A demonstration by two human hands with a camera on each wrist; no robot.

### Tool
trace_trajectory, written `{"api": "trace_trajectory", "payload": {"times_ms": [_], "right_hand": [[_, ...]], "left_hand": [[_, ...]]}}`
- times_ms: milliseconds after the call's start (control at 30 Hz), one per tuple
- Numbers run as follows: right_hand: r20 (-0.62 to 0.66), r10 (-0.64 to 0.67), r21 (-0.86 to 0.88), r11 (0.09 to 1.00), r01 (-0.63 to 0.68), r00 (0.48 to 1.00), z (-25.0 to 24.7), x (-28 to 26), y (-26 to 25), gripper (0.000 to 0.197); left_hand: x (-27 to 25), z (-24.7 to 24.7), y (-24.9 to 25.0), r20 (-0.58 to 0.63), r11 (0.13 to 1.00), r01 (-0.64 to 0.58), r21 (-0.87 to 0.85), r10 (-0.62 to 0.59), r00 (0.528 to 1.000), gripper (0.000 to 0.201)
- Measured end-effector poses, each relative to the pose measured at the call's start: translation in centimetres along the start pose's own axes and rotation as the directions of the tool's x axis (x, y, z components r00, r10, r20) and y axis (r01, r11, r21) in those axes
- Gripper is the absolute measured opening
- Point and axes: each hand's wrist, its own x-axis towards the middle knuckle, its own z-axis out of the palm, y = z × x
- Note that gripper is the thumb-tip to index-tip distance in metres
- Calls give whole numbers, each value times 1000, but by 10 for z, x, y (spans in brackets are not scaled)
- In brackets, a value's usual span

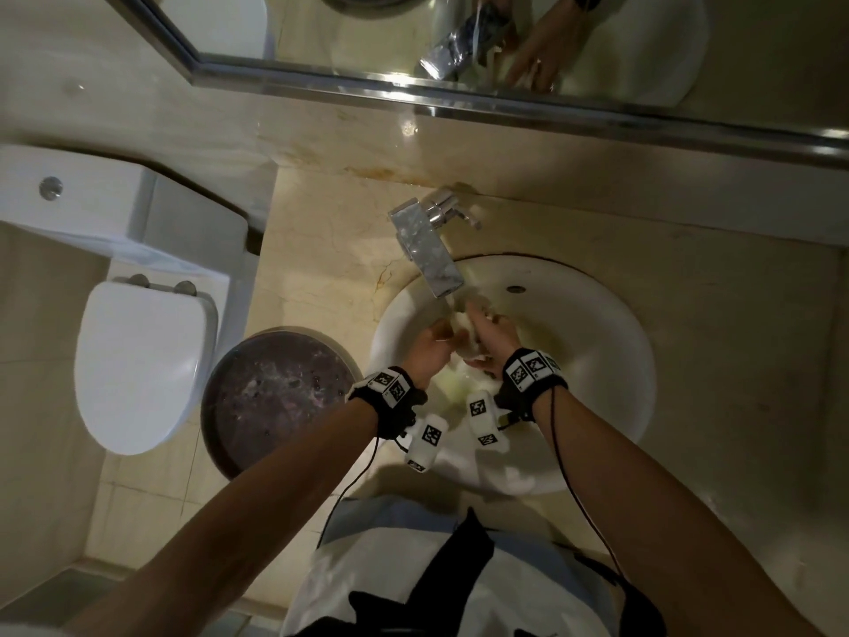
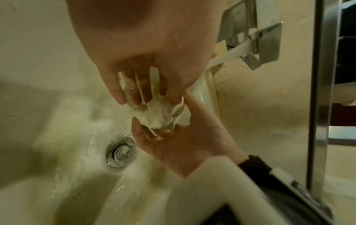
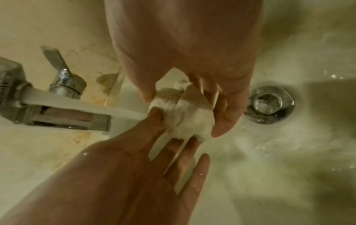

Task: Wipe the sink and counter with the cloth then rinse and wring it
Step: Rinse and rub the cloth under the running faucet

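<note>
You have one cloth (image 1: 465,334), a small white wad, held between your two hands over the one sink (image 1: 611,342), right under the running water from the single faucet (image 1: 427,248). Your left hand (image 1: 432,347) has its fingers curled around the wad's near side, and your right hand (image 1: 494,335) closes on it from the other side, thumb and fingers pinching it. Only the wrist views show the one chrome drain (image 2: 120,152), just beside your hands, and the flat stream (image 3: 77,105) striking the cloth. Only the head view shows the beige counter (image 1: 716,278) around the sink, one toilet (image 1: 138,356), one round dark bin (image 1: 275,397) and the mirror (image 1: 505,43) above.
</note>
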Motion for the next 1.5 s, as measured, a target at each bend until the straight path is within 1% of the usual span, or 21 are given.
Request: {"api": "trace_trajectory", "payload": {"times_ms": [67, 133, 233, 267, 300, 367, 500, 567, 633, 700, 800, 900, 967, 1067, 1167, 1200, 1267, 1300, 1367, 1433, 1500], "right_hand": [[-16, -30, -15, 999, 30, 999, 6, 1, 0, 52], [-14, -114, 23, 993, 114, 993, 14, 2, 2, 40], [0, -198, 85, 977, 197, 980, 23, -2, 5, 32], [-1, -198, 100, 975, 197, 980, 24, -2, 6, 28], [9, -184, 126, 975, 182, 983, 24, -3, 4, 28], [37, -165, 172, 973, 156, 986, 26, -3, 1, 38], [56, -203, 126, 973, 194, 978, 30, -1, -8, 37], [61, -277, 83, 959, 272, 959, 31, 0, -7, 32], [45, -372, -4, 928, 373, 927, 31, 4, -1, 25], [17, -426, -63, 902, 426, 905, 32, 3, 3, 27], [-39, -392, -43, 920, 390, 919, 32, 0, 5, 31], [-86, -347, -14, 938, 347, 934, 29, -3, 7, 42], [-104, -345, -24, 939, 344, 933, 25, -1, 9, 41], [-107, -360, -79, 932, 353, 927, 13, 2, 10, 33], [-119, -362, -198, 921, 336, 924, -1, 1, 0, 32], [-124, -324, -208, 932, 295, 938, -4, 1, -4, 33], [-72, -171, -131, 978, 160, 983, -5, -1, -10, 39], [-29, -102, -88, 991, 99, 994, -3, 0, -11, 43], [20, -80, -70, 994, 81, 997, 3, -3, -15, 53], [-2, -117, -72, 991, 117, 993, 11, -3, -18, 56], [-59, -118, -117, 987, 110, 991, 20, -1, -20, 54]], "left_hand": [[0, -3, -3, 39, 984, 149, -97, -146, 988, 31], [-1, -3, 1, 79, 929, 290, -229, -279, 957, 45], [-2, 2, 17, 120, 848, 378, -372, -360, 925, 32], [1, 6, 20, 111, 834, 388, -391, -376, 920, 29], [-2, 8, 27, 99, 848, 381, -368, -372, 923, 30], [-5, 10, 36, 75, 871, 358, -337, -354, 932, 36], [2, -1, 32, 120, 849, 375, -372, -357, 926, 49], [5, -7, 29, 173, 831, 388, -398, -348, 921, 54], [6, -9, 27, 217, 796, 416, -440, -355, 909, 51], [2, -7, 30, 245, 750, 463, -473, -392, 887, 46], [-4, -1, 38, 249, 732, 526, -433, -463, 850, 56], [-8, 9, 41, 268, 706, 557, -437, -489, 830, 58], [-8, 13, 43, 264, 734, 553, -393, -486, 833, 54], [1, 17, 36, 197, 778, 526, -344, -487, 851, 51], [11, 21, 26, 72, 892, 396, -220, -390, 918, 47], [11, 20, 25, 44, 924, 343, -166, -341, 939, 45], [14, 21, 23, 17, 959, 250, -131, -250, 968, 41], [14, 22, 25, 14, 961, 228, -155, -229, 973, 40], [12, 24, 30, 22, 949, 176, -261, -176, 984, 37], [9, 22, 33, -1, 925, 80, -371, -86, 996, 29], [6, 14, 30, -28, 908, 21, -418, -36, 999, 29]]}}
